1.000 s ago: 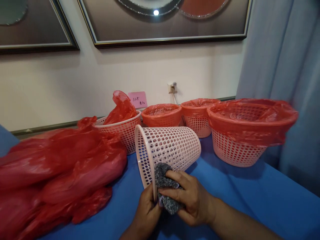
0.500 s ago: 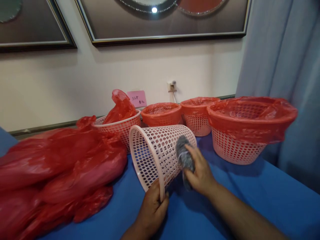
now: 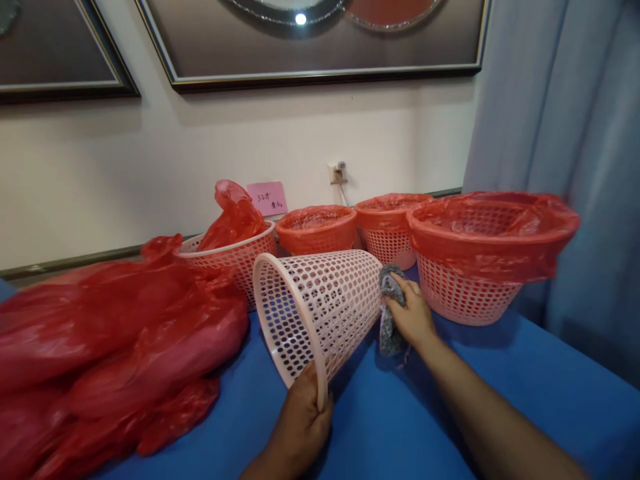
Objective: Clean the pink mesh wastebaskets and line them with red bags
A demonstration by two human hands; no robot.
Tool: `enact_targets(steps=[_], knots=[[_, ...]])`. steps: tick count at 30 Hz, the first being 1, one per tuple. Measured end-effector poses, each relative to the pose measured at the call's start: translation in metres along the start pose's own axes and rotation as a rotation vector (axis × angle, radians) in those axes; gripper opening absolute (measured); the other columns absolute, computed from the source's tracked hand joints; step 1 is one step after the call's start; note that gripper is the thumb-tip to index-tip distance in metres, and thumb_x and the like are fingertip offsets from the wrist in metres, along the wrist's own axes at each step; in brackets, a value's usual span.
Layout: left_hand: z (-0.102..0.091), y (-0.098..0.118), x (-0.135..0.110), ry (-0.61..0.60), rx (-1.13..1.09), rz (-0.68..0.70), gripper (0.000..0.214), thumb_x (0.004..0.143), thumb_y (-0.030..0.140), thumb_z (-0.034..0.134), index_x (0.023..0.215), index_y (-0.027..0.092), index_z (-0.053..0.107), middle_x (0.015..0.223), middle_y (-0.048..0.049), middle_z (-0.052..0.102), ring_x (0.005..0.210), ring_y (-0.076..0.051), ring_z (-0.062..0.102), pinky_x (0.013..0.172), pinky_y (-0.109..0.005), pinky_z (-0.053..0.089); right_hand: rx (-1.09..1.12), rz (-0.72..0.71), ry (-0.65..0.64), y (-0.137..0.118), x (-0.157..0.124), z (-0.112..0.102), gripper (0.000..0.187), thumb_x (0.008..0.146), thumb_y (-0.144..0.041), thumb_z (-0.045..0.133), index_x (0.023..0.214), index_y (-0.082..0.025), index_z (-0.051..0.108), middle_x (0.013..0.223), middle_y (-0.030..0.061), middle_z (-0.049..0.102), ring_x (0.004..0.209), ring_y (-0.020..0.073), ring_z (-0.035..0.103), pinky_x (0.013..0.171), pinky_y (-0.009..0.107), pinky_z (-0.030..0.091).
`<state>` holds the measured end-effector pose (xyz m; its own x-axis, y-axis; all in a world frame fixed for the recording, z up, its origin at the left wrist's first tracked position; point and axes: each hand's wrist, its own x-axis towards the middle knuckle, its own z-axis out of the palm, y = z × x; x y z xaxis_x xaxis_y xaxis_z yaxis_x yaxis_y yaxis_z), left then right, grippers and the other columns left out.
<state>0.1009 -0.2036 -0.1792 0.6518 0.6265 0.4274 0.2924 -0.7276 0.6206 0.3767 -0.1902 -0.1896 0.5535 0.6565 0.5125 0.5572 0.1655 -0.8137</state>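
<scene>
A pale pink perforated plastic basket (image 3: 345, 287) lies tilted on its side, its open mouth turned left toward me. My left hand (image 3: 303, 420) grips the lower part of its rim, thumb outside and fingers partly hidden inside. In my right hand (image 3: 413, 310) is a bunched grey cloth (image 3: 393, 327), held against the basket's base end at the right. Part of the cloth hangs down below my fingers.
Red plastic bags (image 3: 125, 347) are heaped at the left. Behind stand a white basket (image 3: 235, 257) with a red bag in it and red-lined baskets (image 3: 317, 230), (image 3: 393, 230), (image 3: 493, 260). A blue cloth (image 3: 395, 413) covers the table; a pink note (image 3: 267, 199) is against the wall.
My right hand has moved the grey cloth rightward, from the basket's side to its base end. My left hand still holds the rim. The whole view has shifted slightly.
</scene>
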Motion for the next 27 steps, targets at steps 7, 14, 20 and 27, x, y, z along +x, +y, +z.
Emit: enact_targets(steps=[7, 14, 20, 27], knots=[[0.002, -0.007, 0.0, -0.002, -0.064, 0.015, 0.044, 0.092, 0.017, 0.058, 0.133, 0.025, 0.07, 0.137, -0.0094, 0.071, 0.132, -0.031, 0.062, 0.117, -0.048, 0.047, 0.169, -0.888, -0.34, -0.065, -0.067, -0.006, 0.078, 0.078, -0.019, 0.054, 0.155, -0.027, 0.044, 0.154, 0.0121, 0.045, 0.136, 0.0308, 0.055, 0.109, 0.05, 0.052], [-0.003, -0.005, -0.01, 0.194, -0.274, -0.121, 0.048, 0.087, 0.053, 0.073, 0.124, 0.023, 0.074, 0.117, -0.0096, 0.079, 0.105, -0.031, 0.074, 0.092, -0.041, 0.063, 0.207, -1.003, -0.476, -0.07, -0.073, -0.004, 0.071, 0.074, -0.023, 0.055, 0.145, -0.024, 0.052, 0.143, 0.0121, 0.055, 0.115, 0.027, 0.064, 0.095, 0.044, 0.059], [-0.004, 0.002, -0.009, 0.247, -0.226, -0.177, 0.041, 0.1, 0.044, 0.059, 0.128, 0.019, 0.074, 0.123, -0.0122, 0.077, 0.117, -0.031, 0.072, 0.11, -0.047, 0.053, 0.056, -0.387, -0.078, -0.035, -0.038, 0.0, 0.059, 0.081, -0.02, 0.055, 0.139, -0.025, 0.061, 0.147, 0.0126, 0.053, 0.135, 0.0317, 0.055, 0.113, 0.052, 0.049], [0.001, 0.003, -0.007, 0.148, -0.13, -0.104, 0.043, 0.102, 0.038, 0.054, 0.138, 0.02, 0.068, 0.135, -0.014, 0.071, 0.126, -0.031, 0.067, 0.114, -0.049, 0.049, 0.033, -0.236, -0.079, -0.022, -0.018, -0.004, 0.056, 0.085, -0.025, 0.056, 0.142, -0.024, 0.061, 0.141, 0.0131, 0.057, 0.131, 0.0312, 0.06, 0.115, 0.055, 0.046]])
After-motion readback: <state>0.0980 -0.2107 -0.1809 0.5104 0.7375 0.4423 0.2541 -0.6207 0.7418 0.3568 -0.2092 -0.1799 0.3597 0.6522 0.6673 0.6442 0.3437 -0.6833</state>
